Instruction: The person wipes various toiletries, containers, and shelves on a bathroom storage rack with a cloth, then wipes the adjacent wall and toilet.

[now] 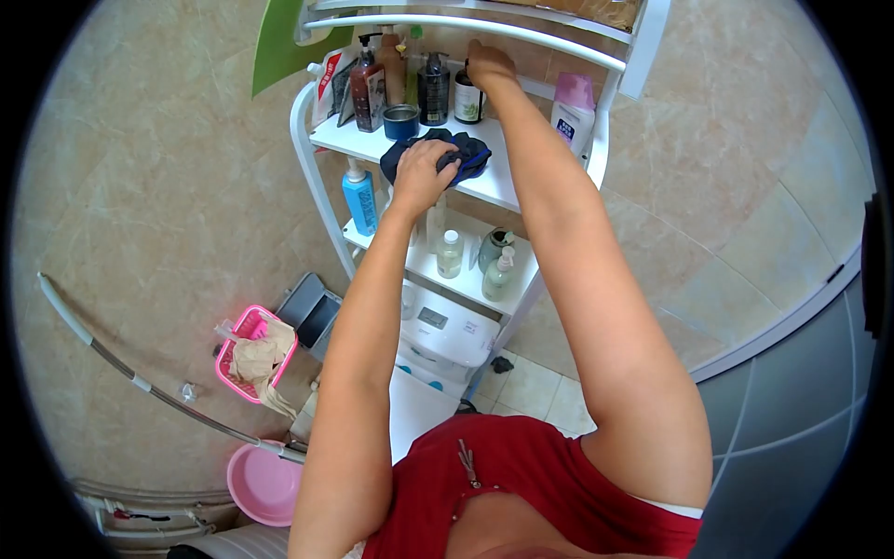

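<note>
My left hand (424,175) is closed on a bunched dark cloth (470,154), pressed on the front of the white upper shelf (503,186). Further back, my right hand (491,67) is curled at the top of a dark bottle with a white label (468,101); its fingertips are partly hidden. The bottle is upright. To its left stand a black pump bottle (433,91), a dark red pump bottle (368,88) and a brown bottle (393,67). A round blue tin (401,122) sits just behind the cloth.
A white bottle with a pink cap (573,107) stands at the shelf's right end. Below are a blue pump bottle (359,200) and several clear bottles. Lower down are a white toilet (424,401), a pink basket (256,352) and a pink basin (265,483). A curved rail (140,382) runs left.
</note>
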`<state>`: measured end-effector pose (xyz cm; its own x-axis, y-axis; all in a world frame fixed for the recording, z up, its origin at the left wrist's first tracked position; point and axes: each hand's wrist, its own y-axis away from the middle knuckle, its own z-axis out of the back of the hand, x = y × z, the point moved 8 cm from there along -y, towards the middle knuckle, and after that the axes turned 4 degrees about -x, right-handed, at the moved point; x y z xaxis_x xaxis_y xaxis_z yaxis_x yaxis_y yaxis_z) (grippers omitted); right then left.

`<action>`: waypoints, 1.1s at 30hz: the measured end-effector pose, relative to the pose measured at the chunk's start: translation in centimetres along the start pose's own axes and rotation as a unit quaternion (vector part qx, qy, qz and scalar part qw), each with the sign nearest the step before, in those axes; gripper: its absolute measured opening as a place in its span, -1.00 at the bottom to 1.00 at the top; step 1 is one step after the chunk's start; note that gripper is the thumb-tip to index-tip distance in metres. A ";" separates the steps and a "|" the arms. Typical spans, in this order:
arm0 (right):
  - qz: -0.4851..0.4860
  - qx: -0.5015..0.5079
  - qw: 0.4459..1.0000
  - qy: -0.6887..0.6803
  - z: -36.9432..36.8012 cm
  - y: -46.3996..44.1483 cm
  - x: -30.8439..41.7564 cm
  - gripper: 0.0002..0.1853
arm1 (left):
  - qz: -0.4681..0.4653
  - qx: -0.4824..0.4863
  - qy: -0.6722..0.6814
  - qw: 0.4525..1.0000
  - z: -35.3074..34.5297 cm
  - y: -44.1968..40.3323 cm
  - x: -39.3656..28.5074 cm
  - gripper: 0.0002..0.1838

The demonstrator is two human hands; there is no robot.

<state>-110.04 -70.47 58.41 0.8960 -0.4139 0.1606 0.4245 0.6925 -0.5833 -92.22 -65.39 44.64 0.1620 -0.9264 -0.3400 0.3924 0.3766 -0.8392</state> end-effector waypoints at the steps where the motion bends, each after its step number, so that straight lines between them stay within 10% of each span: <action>1: -0.002 -0.005 1.000 -0.002 0.3 0.1 0.0 -0.67 | -0.001 -0.001 -0.001 1.000 0.0 0.0 0.0 -0.72; 21: 0.114 0.149 0.958 0.219 5.6 5.3 -3.6 -0.72 | 0.048 0.032 -0.003 0.998 -0.9 0.0 0.8 -0.63; 24: 0.176 0.069 0.965 0.182 7.4 7.5 -4.2 -0.75 | 0.092 0.114 -0.065 0.987 -0.6 0.1 -0.7 -0.32; 33: 0.235 -0.042 0.971 0.002 9.2 11.4 -5.2 -0.84 | 0.099 0.232 -0.133 0.958 -6.1 -2.4 0.5 -0.39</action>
<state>-108.73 -55.03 58.24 0.9877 -0.0663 -0.1418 -0.0431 0.7555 -0.6537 -98.64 -66.76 43.93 0.4755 -0.8265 -0.3014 0.6807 0.5627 -0.4690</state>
